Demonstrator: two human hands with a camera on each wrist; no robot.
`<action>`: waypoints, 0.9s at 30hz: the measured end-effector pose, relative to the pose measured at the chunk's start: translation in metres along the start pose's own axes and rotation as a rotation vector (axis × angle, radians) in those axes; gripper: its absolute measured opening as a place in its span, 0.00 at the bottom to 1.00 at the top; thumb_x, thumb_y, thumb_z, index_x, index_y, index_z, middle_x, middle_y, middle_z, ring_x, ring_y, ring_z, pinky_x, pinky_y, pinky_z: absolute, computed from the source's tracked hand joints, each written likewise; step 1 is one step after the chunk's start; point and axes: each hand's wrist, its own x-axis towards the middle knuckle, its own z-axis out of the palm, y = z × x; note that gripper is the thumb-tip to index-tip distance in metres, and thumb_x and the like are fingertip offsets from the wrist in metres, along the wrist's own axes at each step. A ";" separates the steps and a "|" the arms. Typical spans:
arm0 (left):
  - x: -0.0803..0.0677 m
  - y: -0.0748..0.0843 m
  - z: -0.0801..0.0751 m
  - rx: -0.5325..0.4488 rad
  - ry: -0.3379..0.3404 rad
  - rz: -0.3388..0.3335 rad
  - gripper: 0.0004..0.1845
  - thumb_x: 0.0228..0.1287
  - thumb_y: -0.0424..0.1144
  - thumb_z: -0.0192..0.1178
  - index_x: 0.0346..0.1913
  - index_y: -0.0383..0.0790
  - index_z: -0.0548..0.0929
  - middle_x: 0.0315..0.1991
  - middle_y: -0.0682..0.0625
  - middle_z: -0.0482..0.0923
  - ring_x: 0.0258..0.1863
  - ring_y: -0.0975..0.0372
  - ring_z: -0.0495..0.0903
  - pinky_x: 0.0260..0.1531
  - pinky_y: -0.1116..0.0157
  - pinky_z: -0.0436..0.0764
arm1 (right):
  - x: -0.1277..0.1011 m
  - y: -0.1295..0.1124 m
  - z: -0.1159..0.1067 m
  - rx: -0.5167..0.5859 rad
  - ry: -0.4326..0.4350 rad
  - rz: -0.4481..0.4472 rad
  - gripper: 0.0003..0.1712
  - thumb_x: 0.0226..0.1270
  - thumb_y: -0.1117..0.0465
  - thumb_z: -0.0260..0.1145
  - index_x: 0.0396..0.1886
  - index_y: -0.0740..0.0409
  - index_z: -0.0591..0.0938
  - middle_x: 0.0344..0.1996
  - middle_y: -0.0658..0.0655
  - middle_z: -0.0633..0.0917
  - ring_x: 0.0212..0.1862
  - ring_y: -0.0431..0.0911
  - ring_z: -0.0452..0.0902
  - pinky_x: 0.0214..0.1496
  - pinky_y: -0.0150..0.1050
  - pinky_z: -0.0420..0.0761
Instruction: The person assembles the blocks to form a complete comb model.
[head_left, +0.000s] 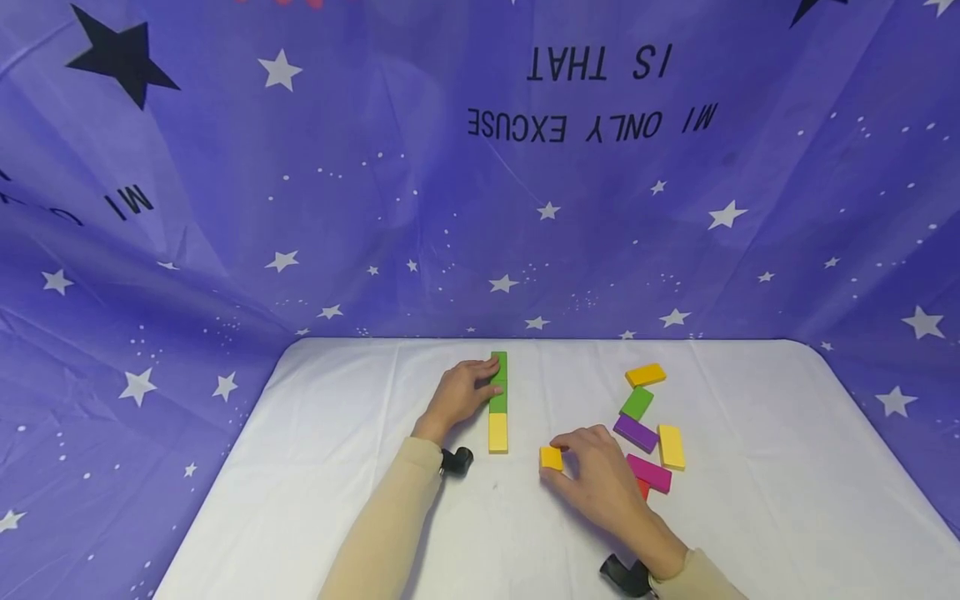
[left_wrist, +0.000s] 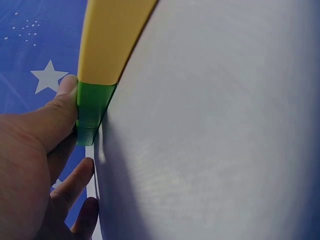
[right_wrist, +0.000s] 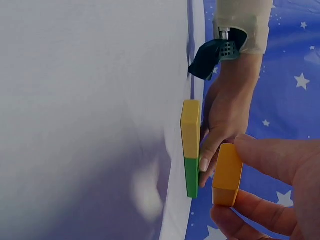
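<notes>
Two green blocks (head_left: 498, 398) and a yellow block (head_left: 498, 433) lie end to end in a straight row on the white table, the yellow one nearest me. My left hand (head_left: 459, 396) is at the row's left side, with its thumb and fingertips touching the green blocks. In the left wrist view, the thumb lies along the side of the green block (left_wrist: 95, 102), and the other fingers are loosely extended. Right of the row, my right hand (head_left: 600, 475) pinches an orange-yellow block (right_wrist: 227, 172) between thumb and fingers.
Right of my right hand lie loose blocks: orange (head_left: 645, 375), green (head_left: 637, 404), purple (head_left: 636, 433), yellow (head_left: 671, 447), magenta (head_left: 648, 473) and a partly hidden red one (head_left: 643, 489). A purple star-patterned cloth (head_left: 450, 208) hangs behind the white table (head_left: 300, 500).
</notes>
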 end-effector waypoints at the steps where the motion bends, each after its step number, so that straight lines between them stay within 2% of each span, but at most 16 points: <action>1: 0.000 0.000 0.000 0.001 0.001 0.002 0.27 0.58 0.48 0.63 0.59 0.43 0.75 0.63 0.56 0.69 0.62 0.53 0.67 0.63 0.53 0.62 | 0.001 -0.001 0.001 0.001 -0.005 0.003 0.21 0.43 0.45 0.76 0.38 0.48 0.84 0.35 0.43 0.83 0.41 0.39 0.68 0.43 0.36 0.72; 20: 0.000 0.000 0.002 0.021 -0.009 -0.027 0.26 0.58 0.49 0.63 0.60 0.46 0.75 0.64 0.59 0.67 0.63 0.56 0.66 0.64 0.53 0.61 | 0.011 -0.027 0.025 0.020 -0.047 -0.068 0.21 0.44 0.45 0.74 0.38 0.48 0.84 0.35 0.43 0.83 0.40 0.39 0.68 0.44 0.36 0.71; 27: -0.001 0.000 0.001 0.030 -0.006 -0.018 0.26 0.59 0.50 0.62 0.60 0.46 0.75 0.64 0.59 0.67 0.63 0.57 0.66 0.64 0.54 0.62 | 0.016 -0.033 0.034 0.008 -0.070 -0.085 0.22 0.45 0.43 0.74 0.38 0.49 0.84 0.34 0.45 0.83 0.40 0.40 0.68 0.44 0.36 0.71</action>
